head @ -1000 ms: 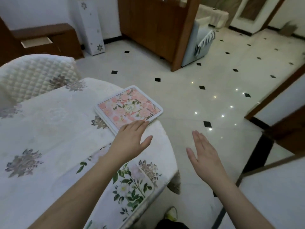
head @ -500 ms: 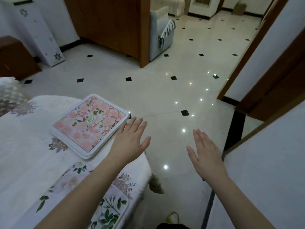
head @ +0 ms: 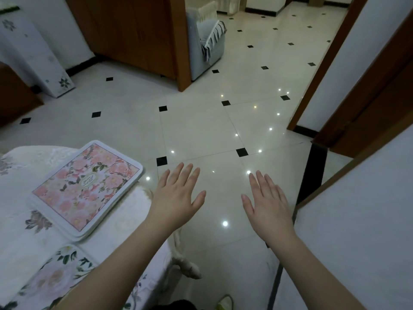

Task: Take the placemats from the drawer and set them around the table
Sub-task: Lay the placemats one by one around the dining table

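A small stack of pink floral placemats (head: 86, 185) with white rims lies at the edge of the table (head: 20, 238), which wears a white flowered cloth. A second placemat (head: 60, 271) with green leaves lies flat nearer me at the table's front edge. My left hand (head: 177, 198) hovers flat with straight fingers just right of the pink stack, past the table's edge, holding nothing. My right hand (head: 267, 204) floats palm down over the floor, fingers straight and empty.
A glossy tiled floor (head: 201, 126) with black diamond insets stretches ahead. A wooden partition (head: 143, 34) and a grey armchair (head: 205, 43) stand at the back. A wooden door frame (head: 348, 70) and white wall close in on the right. A white floral cabinet (head: 33, 54) is back left.
The view has swung right, away from the table. My left hand has come off the pink placemat stack and now hovers beyond the table's edge; my right hand stays flat over the floor.
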Motion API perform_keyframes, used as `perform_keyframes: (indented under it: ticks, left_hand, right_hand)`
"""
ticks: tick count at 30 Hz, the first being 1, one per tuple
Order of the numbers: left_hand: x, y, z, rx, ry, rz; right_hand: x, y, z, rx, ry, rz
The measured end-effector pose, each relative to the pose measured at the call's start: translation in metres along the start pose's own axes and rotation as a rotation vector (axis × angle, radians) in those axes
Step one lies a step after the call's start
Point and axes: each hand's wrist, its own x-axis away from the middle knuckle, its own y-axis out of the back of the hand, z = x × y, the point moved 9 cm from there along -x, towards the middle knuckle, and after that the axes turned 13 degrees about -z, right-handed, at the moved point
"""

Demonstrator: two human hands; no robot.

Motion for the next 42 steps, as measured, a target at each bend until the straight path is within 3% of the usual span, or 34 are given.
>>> perform_keyframes:
  ticks: [9,27,37,42]
  left_hand:
    - [-0.042,-0.019,0.006,-0.085,0.02,-0.027]
    - [-0.127,-0.066,0.089,-0.063,0.181,-0.066]
    - [-0.15,-0.066,0.148,-0.088,0.394,-0.067]
    - [-0.163,-0.08,0.172,-0.119,0.507,-0.041]
  right_hand:
    - [-0.049,-0.018,-0.014,0.031,0.028,0.028]
    - [-0.168,-0.076,0.039,0.106,0.204,0.129]
    - [-0.25,-0.105,0.054,-0.012,0.265,0.127]
    - [-0.294,-0.137,0.071,-0.078,0.393,0.187]
